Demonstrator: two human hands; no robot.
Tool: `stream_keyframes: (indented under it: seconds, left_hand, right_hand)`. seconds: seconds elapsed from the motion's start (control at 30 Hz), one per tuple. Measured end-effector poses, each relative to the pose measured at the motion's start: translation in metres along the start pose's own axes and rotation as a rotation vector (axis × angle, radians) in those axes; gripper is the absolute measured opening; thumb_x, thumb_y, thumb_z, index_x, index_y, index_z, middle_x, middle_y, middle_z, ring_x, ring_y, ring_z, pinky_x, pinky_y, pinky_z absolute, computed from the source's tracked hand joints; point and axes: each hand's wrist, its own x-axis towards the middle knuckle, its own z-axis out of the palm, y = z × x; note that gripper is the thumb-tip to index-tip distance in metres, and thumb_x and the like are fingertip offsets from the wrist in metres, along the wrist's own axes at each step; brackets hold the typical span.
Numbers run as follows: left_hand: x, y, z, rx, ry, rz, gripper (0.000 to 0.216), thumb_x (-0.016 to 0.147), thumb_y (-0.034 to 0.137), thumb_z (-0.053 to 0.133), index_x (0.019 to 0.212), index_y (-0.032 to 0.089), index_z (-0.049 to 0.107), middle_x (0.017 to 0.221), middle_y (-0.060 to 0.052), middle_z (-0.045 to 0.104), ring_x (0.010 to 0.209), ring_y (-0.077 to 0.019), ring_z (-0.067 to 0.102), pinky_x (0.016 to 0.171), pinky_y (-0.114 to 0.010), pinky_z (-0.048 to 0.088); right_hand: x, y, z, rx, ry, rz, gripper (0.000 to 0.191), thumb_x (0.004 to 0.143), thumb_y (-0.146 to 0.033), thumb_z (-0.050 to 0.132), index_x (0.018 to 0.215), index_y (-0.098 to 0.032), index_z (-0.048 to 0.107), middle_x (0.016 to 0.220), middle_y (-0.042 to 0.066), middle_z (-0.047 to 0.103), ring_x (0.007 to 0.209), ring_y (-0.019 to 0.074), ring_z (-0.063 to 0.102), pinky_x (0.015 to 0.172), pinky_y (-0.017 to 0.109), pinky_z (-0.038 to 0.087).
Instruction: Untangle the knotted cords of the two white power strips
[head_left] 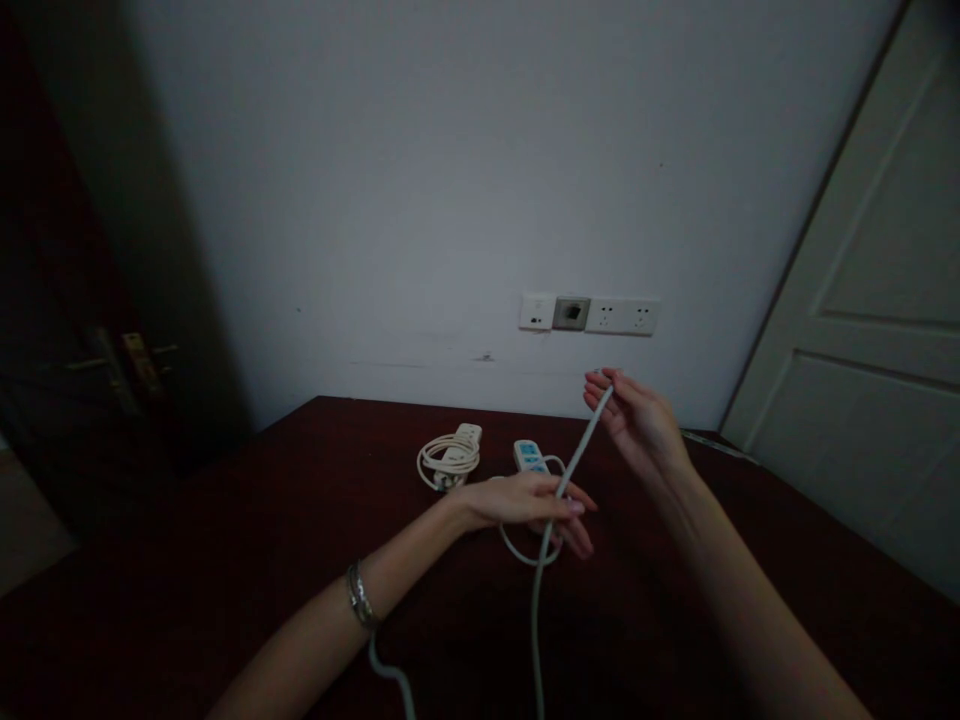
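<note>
A white cable runs up from the bottom edge, past my left hand to my right hand. Pinched between the thumb and fingers of my right hand is its upper part, raised in front of the wall. Lower down, my left hand has its thumb and fingers around the same cable. Behind the left hand lies a power strip with blue sockets, partly hidden, with a loop of cord beside it. To its left is a second white power strip with its cord coiled on top.
The dark red table meets a pale wall with a row of wall sockets. A white door stands at the right, a dark door with a handle at the left. Another stretch of cable hangs below the left wrist.
</note>
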Motion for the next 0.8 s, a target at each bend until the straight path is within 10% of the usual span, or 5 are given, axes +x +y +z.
stream_keyframes:
  seconds: [0.33,0.47,0.63,0.8]
  left_hand:
    - [-0.048,0.06,-0.002,0.035,0.259,0.177,0.021,0.092,0.034,0.039,0.092,0.016,0.05,0.047,0.01,0.028,0.033,-0.0029,0.019,0.032,-0.018,0.014]
    - [-0.061,0.068,-0.012,0.068,0.272,0.268,0.023,0.091,0.034,0.042,0.093,0.014,0.052,0.047,0.009,0.027,0.035,-0.0032,0.018,0.034,-0.019,0.013]
    - [-0.072,0.072,-0.029,0.072,0.372,0.387,0.025,0.091,0.035,0.043,0.093,0.013,0.055,0.045,0.01,0.025,0.036,-0.0033,0.016,0.035,-0.018,0.013]
    - [-0.083,0.076,-0.044,0.073,0.461,0.474,0.026,0.089,0.036,0.047,0.096,0.013,0.057,0.045,0.009,0.029,0.035,-0.0029,0.02,0.035,-0.017,0.015]
  right_hand:
    - [0.018,-0.013,-0.034,-0.685,0.023,0.074,0.037,0.061,-0.044,0.075,0.058,-0.011,0.059,0.054,0.006,0.061,0.049,0.0136,0.059,0.045,0.021,0.048]
    - [0.009,-0.006,-0.026,-0.863,-0.258,-0.102,0.044,0.055,-0.04,0.079,0.088,-0.015,0.064,0.064,-0.002,0.059,0.05,0.0083,0.052,0.044,0.018,0.043]
    - [-0.014,0.011,-0.002,-0.685,-0.782,0.106,0.044,0.08,-0.044,0.057,0.115,-0.017,0.059,0.104,0.007,0.062,0.09,0.0141,0.061,0.082,0.029,0.049]
    - [-0.026,0.022,0.016,-0.636,-0.864,0.143,0.035,0.084,-0.042,0.054,0.106,-0.016,0.061,0.096,0.008,0.065,0.085,0.0151,0.061,0.078,0.03,0.049]
